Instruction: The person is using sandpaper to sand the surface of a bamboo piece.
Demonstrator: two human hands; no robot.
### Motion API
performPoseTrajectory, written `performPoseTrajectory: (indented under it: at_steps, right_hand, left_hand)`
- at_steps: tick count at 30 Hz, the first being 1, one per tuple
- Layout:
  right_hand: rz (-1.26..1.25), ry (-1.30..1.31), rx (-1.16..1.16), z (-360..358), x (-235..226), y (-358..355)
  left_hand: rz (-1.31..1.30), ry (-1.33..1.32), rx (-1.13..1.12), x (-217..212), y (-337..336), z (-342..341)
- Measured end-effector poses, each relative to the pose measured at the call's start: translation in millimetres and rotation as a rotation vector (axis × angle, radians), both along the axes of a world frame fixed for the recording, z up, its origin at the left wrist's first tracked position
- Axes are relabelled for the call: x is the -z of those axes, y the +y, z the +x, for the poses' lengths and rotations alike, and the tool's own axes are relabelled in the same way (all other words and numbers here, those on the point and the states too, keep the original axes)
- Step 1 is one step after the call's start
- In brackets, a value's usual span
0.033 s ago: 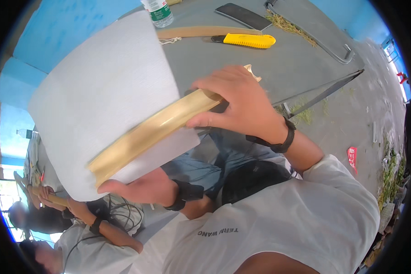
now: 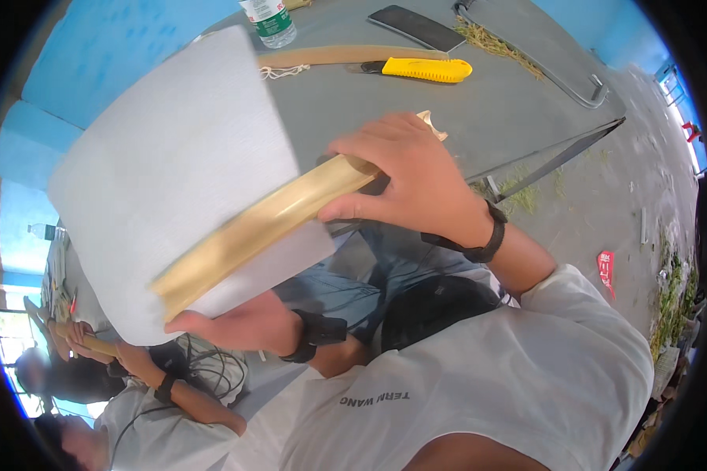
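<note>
A long, pale yellow split bamboo piece (image 2: 251,228) slants across a white foam-like sheet (image 2: 181,149). Near the piece's upper right end, my right hand (image 2: 408,177) is closed round it, with the jagged tip showing past the knuckles. My left hand (image 2: 239,323) is at the lower left, its thumb over the sheet by the bamboo's lower end. The left fingers are hidden under the sheet, which the hand supports from below. Both sheet and bamboo are held up in front of me, above my lap.
On the grey table (image 2: 346,110) lie a yellow utility knife (image 2: 428,70), a flat bamboo strip (image 2: 330,55), a dark phone-like slab (image 2: 416,27) and a metal saw frame (image 2: 554,74). A water bottle (image 2: 269,22) stands behind the sheet. Another person's hands (image 2: 133,359) hold bamboo at lower left.
The sheet's upper edge has dipped slightly down and to the left. Both hands and the bamboo have shifted a little left; the grip looks the same.
</note>
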State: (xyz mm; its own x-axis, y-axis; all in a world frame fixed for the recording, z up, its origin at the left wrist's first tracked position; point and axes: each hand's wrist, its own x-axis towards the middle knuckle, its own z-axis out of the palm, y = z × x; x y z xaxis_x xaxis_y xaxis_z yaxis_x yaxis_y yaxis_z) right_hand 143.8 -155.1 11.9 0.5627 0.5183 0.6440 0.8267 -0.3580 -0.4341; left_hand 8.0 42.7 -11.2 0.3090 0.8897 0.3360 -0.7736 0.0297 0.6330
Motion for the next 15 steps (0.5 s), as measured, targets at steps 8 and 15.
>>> performPoseTrajectory:
  at_steps: [8, 15]
  right_hand:
    - [0.05, -0.012, 0.0, 0, 0, 4]
    - [-0.008, -0.052, 0.024, 0, 1, 4]
  left_hand:
    - [-0.039, -0.031, 0.013, -2, -16, 7]
    - [-0.012, 0.008, 0.054, -11, 4, 3]
